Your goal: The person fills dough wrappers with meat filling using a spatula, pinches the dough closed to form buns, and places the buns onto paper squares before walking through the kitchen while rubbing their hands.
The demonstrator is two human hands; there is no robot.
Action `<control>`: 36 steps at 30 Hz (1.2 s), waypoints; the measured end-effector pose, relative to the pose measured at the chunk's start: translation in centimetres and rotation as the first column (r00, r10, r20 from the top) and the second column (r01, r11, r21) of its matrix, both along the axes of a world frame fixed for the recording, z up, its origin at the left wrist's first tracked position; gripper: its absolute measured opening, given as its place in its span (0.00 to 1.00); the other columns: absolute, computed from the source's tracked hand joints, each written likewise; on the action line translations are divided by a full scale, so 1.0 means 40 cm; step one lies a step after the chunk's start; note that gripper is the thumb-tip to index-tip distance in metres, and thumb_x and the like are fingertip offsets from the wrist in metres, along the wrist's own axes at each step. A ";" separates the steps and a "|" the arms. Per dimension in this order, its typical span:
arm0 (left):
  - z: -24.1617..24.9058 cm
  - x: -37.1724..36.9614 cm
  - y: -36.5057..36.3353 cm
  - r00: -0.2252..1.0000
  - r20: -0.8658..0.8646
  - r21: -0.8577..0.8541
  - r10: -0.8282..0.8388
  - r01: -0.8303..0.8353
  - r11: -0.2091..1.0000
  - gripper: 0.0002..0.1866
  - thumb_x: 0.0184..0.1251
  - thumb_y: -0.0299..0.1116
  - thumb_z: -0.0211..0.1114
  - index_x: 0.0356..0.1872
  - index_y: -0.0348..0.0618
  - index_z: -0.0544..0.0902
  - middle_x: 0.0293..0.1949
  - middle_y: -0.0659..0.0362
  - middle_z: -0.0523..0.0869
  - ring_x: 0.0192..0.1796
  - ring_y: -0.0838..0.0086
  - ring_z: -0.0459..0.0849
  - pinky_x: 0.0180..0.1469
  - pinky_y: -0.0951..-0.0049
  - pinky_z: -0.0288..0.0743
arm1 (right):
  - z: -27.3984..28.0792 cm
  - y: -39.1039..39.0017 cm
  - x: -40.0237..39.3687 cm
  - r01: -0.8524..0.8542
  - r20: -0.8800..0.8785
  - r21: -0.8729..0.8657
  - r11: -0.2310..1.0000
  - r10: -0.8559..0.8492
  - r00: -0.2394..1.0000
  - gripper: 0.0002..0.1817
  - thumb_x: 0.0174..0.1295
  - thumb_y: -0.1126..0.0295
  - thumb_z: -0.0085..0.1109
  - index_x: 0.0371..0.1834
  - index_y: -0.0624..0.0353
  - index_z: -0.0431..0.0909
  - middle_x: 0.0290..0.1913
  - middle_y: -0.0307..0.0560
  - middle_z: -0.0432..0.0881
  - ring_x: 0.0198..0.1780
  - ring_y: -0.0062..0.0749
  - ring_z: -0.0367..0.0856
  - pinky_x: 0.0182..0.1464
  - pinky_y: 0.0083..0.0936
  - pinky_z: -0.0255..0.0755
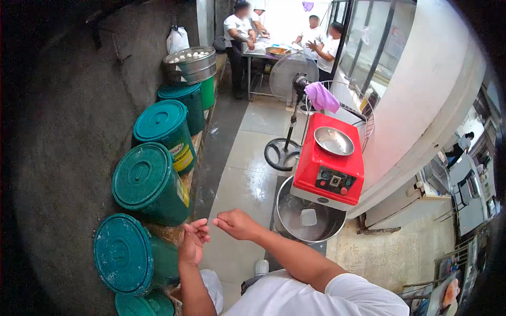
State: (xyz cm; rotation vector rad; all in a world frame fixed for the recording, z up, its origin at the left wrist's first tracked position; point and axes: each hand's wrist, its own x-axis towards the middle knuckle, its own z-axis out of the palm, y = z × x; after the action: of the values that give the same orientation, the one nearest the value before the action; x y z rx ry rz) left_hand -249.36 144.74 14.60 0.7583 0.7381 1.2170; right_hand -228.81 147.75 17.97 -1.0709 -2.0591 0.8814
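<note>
Left hand (194, 242): raised over the floor, fingers loosely bent and parted, nothing seen in it; the nearest bins (122, 253) stand to its left.
Right hand (234, 224): just beside the left, fingers folded in and thumb close to the forefinger; whether something small is pinched there cannot be told.
Bowl (282, 224): large, metal, round, so without a long axis; on the floor beyond and to the right of the right hand, the nearer one, apart from it.
White tub (309, 217): squarish, inside the bowl.
Arms: left forearm upright in view, right forearm reaching across toward the left.
</note>
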 end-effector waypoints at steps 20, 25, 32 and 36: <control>-0.030 0.036 -0.013 0.988 -0.136 0.018 -0.077 0.081 0.997 0.39 0.68 0.64 0.48 0.45 0.27 0.81 0.56 0.52 0.75 0.52 0.69 0.77 0.58 0.64 0.70 | -0.021 -0.017 -0.003 -0.113 -0.014 0.136 0.984 0.116 0.993 0.08 0.58 0.70 0.60 0.38 0.61 0.78 0.34 0.54 0.81 0.38 0.54 0.80 0.40 0.42 0.74; -0.016 0.026 -0.008 0.983 -0.147 0.062 -0.114 0.124 0.990 0.38 0.68 0.63 0.50 0.40 0.28 0.82 0.60 0.49 0.73 0.56 0.66 0.77 0.59 0.63 0.70 | -0.015 -0.015 0.001 -0.132 -0.004 0.134 0.982 0.133 0.991 0.08 0.58 0.71 0.60 0.40 0.60 0.77 0.36 0.54 0.81 0.38 0.53 0.80 0.40 0.42 0.73; 0.021 0.033 -0.001 0.979 -0.142 0.105 -0.147 0.162 0.981 0.37 0.68 0.62 0.50 0.47 0.28 0.78 0.69 0.48 0.64 0.62 0.64 0.72 0.63 0.61 0.66 | -0.014 -0.010 -0.008 -0.064 -0.009 0.208 0.976 0.067 0.998 0.08 0.60 0.67 0.58 0.38 0.59 0.78 0.34 0.54 0.81 0.36 0.52 0.80 0.38 0.42 0.74; 0.016 0.049 0.002 0.980 -0.138 0.071 -0.144 0.155 0.985 0.41 0.65 0.66 0.50 0.51 0.29 0.78 0.67 0.53 0.68 0.58 0.69 0.74 0.62 0.62 0.64 | -0.005 -0.005 -0.023 -0.014 0.073 0.242 0.970 -0.004 0.997 0.11 0.62 0.61 0.57 0.37 0.58 0.77 0.32 0.53 0.81 0.34 0.53 0.81 0.37 0.43 0.75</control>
State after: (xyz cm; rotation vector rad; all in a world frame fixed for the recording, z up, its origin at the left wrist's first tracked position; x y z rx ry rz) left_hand -247.40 144.84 15.26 0.9532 0.7294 1.0729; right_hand -229.73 147.56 17.76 -0.9764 -2.1649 0.5805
